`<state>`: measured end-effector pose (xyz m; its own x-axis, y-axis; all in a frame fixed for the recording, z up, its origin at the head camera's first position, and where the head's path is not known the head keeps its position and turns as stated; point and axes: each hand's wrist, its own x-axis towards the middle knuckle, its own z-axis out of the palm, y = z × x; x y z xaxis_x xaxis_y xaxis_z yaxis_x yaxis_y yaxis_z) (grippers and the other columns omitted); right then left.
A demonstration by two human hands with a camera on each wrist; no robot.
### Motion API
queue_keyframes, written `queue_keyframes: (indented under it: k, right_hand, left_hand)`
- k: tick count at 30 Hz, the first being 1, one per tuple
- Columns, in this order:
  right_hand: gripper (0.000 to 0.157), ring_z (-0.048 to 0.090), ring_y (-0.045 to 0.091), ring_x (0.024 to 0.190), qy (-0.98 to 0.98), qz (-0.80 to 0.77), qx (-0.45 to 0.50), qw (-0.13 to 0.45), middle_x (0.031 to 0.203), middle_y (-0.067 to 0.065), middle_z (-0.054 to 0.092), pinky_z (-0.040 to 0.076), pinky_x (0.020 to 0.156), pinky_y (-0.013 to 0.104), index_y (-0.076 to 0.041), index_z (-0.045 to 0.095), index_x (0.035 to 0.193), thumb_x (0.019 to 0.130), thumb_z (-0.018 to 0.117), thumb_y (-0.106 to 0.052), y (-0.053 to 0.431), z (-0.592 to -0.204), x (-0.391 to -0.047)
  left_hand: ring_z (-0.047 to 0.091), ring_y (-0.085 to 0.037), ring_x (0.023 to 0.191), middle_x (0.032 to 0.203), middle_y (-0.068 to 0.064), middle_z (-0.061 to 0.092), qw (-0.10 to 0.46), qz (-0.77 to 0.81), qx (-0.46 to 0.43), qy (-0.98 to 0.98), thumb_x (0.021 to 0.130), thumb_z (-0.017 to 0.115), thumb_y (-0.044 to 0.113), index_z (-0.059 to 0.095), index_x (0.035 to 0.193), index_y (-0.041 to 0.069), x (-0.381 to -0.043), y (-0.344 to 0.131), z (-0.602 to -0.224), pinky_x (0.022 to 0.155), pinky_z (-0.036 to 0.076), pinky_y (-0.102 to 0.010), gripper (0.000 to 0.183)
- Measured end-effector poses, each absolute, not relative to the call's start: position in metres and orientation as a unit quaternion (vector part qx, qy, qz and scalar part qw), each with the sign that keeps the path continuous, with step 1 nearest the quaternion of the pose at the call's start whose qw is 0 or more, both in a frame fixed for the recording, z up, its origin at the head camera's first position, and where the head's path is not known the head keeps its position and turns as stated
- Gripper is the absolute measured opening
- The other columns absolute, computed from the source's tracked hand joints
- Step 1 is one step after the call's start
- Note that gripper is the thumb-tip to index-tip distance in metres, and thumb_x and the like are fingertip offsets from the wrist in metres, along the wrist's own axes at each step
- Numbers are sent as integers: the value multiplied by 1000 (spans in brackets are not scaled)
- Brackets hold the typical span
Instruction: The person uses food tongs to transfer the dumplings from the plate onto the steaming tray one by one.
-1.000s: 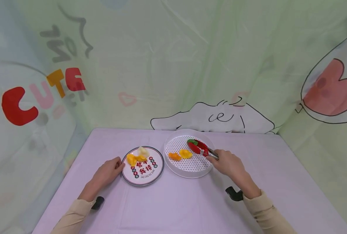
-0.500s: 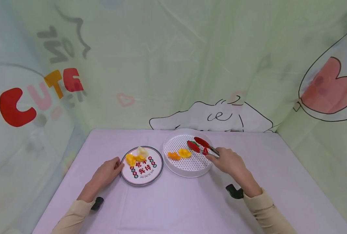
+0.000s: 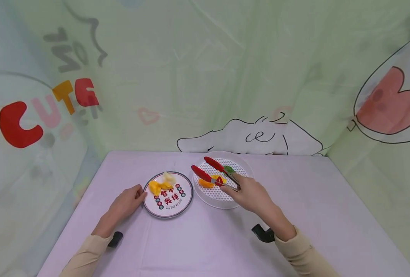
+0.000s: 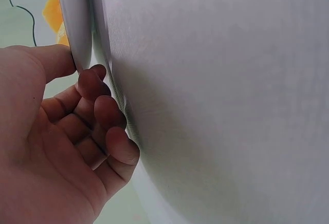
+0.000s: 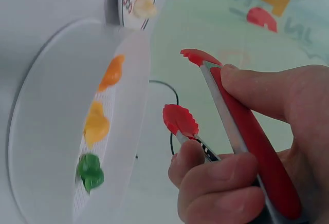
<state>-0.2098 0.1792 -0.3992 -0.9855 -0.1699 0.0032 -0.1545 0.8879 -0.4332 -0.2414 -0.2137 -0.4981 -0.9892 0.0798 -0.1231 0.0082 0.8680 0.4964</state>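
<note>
My left hand (image 3: 126, 202) pinches the left rim of a round white plate (image 3: 170, 211), thumb on top and fingers curled below. On the plate lie yellow dumpling-like pieces (image 3: 155, 187) and a whitish one (image 3: 169, 178). My right hand (image 3: 253, 194) grips red-tipped metal tongs (image 3: 201, 173), their tips spread apart with nothing between them. They hover over a white, perforated round steamer basket (image 3: 222, 206). Inside it sit a green dumpling (image 5: 90, 171), a yellow dumpling (image 5: 96, 124) and an orange dumpling (image 5: 111, 73); in the head view the tongs partly cover the yellow and orange ones.
A pale lilac cloth covers the table (image 3: 191, 246). Plate and basket stand side by side, almost touching. A printed curtain (image 3: 205, 77) encloses the back and sides. Each wrist carries a black camera mount (image 3: 263, 233).
The tongs, closed around the green dumpling at first, have opened, risen off it and moved left over the basket. The green dumpling stays in the basket. My left hand keeps its place.
</note>
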Motion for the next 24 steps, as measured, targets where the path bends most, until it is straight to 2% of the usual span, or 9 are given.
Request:
queue_keyframes:
  k: [3,7,13,18,24]
  right_hand:
    - [66,54,17,72,972,-218,-89,16,83,5,65,44,57,27,-1,57,136,90,71,-46,165,-401,-211]
    - [64,56,16,75,973,-204,-105,11,94,6,70,48,60,27,-4,59,135,88,73,-45,148,-403,-213]
    - [57,53,15,69,971,-192,-139,18,88,0,68,42,55,27,-8,63,129,88,73,-46,127,-404,-212]
    - [55,53,14,70,968,-182,-170,29,92,0,69,42,55,27,-10,65,127,88,73,-48,114,-409,-210]
    - [48,52,15,69,965,-174,-194,43,82,-3,64,41,54,27,-11,68,121,88,74,-45,104,-418,-213]
  left_hand:
    - [49,-17,69,74,-4,52,68,258,23,964,100,62,27,57,100,7,-241,-213,-498,62,41,-29,20]
    - [49,-17,69,74,-4,52,66,257,23,964,100,62,26,57,100,7,-241,-213,-497,62,41,-29,19]
    - [49,-17,69,74,-3,52,67,260,23,963,99,62,26,58,99,8,-242,-213,-497,62,41,-29,19]
    - [49,-17,68,73,-4,52,68,260,18,963,99,62,25,57,99,7,-240,-212,-493,61,40,-28,19]
    - [49,-16,68,72,-4,52,69,262,17,962,99,62,25,57,99,7,-238,-209,-490,61,39,-27,19]
